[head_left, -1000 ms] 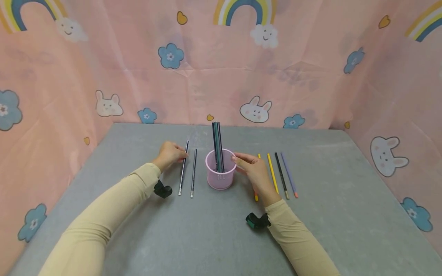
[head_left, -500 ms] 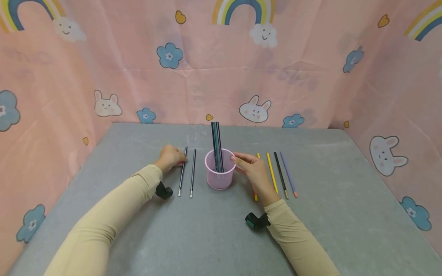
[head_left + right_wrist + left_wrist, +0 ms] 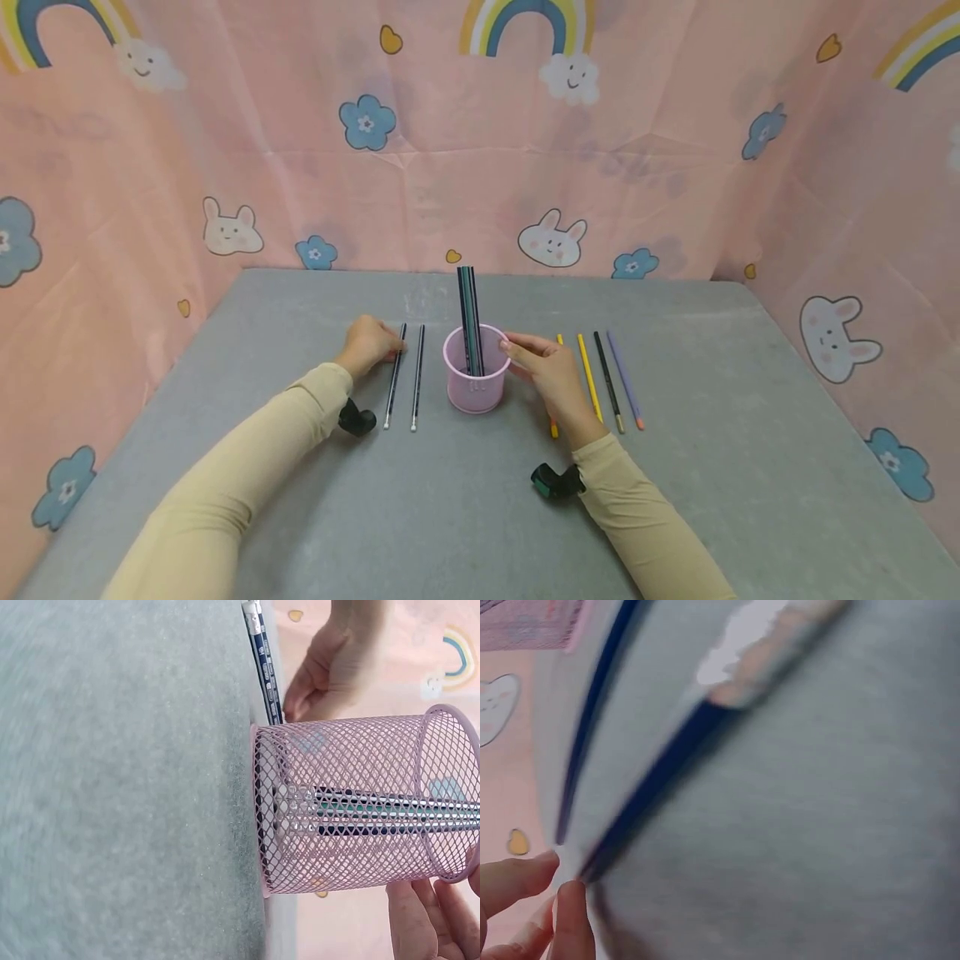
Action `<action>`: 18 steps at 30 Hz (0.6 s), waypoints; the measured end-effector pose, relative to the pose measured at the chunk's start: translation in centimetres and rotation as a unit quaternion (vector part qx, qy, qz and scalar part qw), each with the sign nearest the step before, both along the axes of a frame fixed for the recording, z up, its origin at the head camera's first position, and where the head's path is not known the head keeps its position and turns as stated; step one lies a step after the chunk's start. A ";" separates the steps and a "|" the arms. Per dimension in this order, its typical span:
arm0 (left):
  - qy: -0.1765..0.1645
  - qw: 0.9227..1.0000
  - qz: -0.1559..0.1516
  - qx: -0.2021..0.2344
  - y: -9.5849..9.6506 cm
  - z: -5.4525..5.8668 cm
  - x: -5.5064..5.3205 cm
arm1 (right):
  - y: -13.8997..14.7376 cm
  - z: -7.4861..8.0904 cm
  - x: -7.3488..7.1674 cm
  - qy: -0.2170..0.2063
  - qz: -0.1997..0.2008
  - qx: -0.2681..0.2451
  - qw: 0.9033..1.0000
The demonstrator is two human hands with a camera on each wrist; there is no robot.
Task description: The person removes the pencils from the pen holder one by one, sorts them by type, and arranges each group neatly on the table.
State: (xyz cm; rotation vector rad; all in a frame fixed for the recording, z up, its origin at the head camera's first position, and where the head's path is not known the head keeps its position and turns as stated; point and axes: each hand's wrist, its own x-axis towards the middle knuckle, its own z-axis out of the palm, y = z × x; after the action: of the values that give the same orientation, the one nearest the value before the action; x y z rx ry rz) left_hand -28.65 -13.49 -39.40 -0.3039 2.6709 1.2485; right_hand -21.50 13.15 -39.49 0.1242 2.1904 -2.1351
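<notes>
My left hand is at the far part of a dark pencil with a white eraser, lying on the table. In the left wrist view the thumb and the nearest finger are apart, that finger's tip right at the pencil. A similar pencil lies parallel, just right of it. My right hand pinches the rim of an upright pink mesh pencil cup. Inside leans a bundle of dark and green pencils, eraser ends down, seen through the mesh in the right wrist view.
Right of the cup lie a yellow pencil, a black pencil and a purple pencil. Another yellow pencil is mostly covered by my right hand. A pink printed curtain encloses the grey table.
The left-hand pencil has shifted a little toward me, its far end coming lower beside the other pencil. My left hand has moved slightly with it. The right hand stays on the cup.
</notes>
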 end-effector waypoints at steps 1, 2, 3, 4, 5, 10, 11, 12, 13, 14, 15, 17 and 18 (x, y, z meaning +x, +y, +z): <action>0.005 1.000 0.002 0.003 0.0 0.1 0.0 | 0.0 0.0 0.0 0.001 0.000 0.001 1.000; 0.011 1.000 0.004 0.008 0.1 0.2 0.0 | 0.0 0.0 0.0 0.001 -0.002 0.001 1.000; 0.018 1.000 0.005 0.018 0.1 0.3 0.1 | 0.0 -0.1 0.0 0.002 -0.003 0.001 1.000; 0.023 0.999 0.006 0.027 0.2 0.5 0.1 | -0.1 -0.1 -0.1 0.003 -0.004 0.000 1.000; 0.028 0.999 0.008 0.037 0.2 0.7 0.2 | -0.1 -0.2 -0.1 0.005 -0.003 0.000 1.000; 0.052 0.996 -0.001 0.076 1.3 1.6 0.8 | -0.2 -0.3 -0.2 0.007 -0.002 0.001 1.000; 0.058 0.995 -0.005 0.087 1.6 1.8 0.9 | -0.2 -0.3 -0.2 0.008 -0.003 0.000 1.000; 0.063 0.993 -0.010 0.102 1.9 2.0 1.0 | -0.2 -0.3 -0.2 0.008 -0.005 -0.001 1.000; 0.068 0.991 -0.013 0.119 2.2 2.2 1.0 | -0.2 -0.4 -0.3 0.010 -0.006 -0.002 1.000; 0.072 0.988 -0.015 0.134 2.5 2.5 1.1 | -0.2 -0.4 -0.3 0.011 -0.007 -0.003 1.000; 0.077 0.985 -0.016 0.152 2.7 2.6 1.2 | -0.2 -0.5 -0.3 0.012 -0.008 -0.003 1.000; 0.087 0.980 -0.018 0.178 3.2 2.9 1.3 | -0.1 -0.5 -0.3 0.012 -0.009 -0.002 1.000; 0.091 0.978 -0.018 0.189 3.5 3.0 1.3 | -0.1 -0.5 -0.3 0.012 -0.008 -0.001 1.000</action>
State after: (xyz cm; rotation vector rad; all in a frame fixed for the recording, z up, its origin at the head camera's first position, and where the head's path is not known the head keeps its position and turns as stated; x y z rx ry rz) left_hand -27.31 -10.04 -36.42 -0.0887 2.4884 1.8095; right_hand -21.83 13.01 -39.98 0.1190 2.2065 -2.1593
